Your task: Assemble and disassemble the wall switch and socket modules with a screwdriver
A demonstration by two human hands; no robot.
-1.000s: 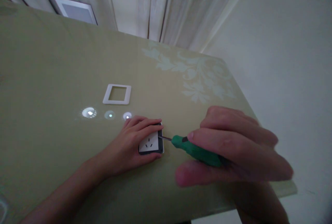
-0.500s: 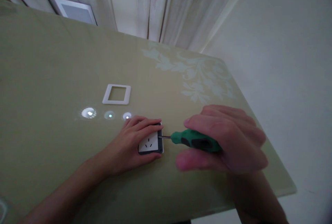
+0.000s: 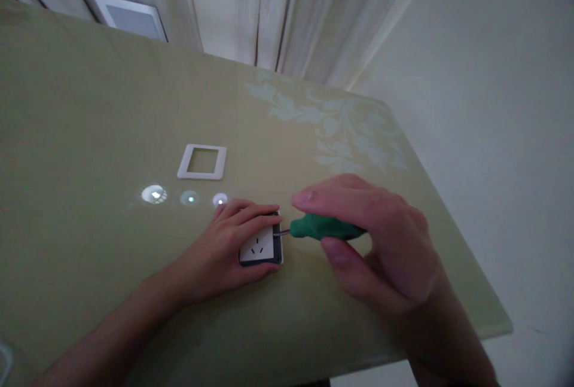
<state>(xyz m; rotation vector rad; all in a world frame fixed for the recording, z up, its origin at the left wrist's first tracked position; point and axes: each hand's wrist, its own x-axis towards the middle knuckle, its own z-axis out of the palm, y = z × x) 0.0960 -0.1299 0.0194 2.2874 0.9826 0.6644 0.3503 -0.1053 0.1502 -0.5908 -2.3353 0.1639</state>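
A white wall socket [image 3: 263, 247] with a dark inner frame lies face up on the table. My left hand [image 3: 237, 237] is closed over it, fingers across its far side and thumb along its near edge, covering its left part. In my right hand [image 3: 381, 237] is a screwdriver [image 3: 314, 227] with a green handle, gripped between thumb and fingers. Its thin metal shaft reaches the dark strip on the socket's right side; the tip itself is too small to make out. Beyond my left hand lies a white square cover frame [image 3: 219, 164], apart from both hands.
The glossy table [image 3: 112, 118] has a pale leaf pattern at its far right corner and bright light reflections left of centre. Curtains [image 3: 305, 16] hang behind it. A pale wall [image 3: 506, 136] stands to the right. A white-bordered panel [image 3: 134, 19] shows past the far edge.
My right hand has turned and shifted its grip, with the thumb now against the handle's underside. The screwdriver's handle is tilted slightly differently. My left hand, the socket and the cover frame have stayed put.
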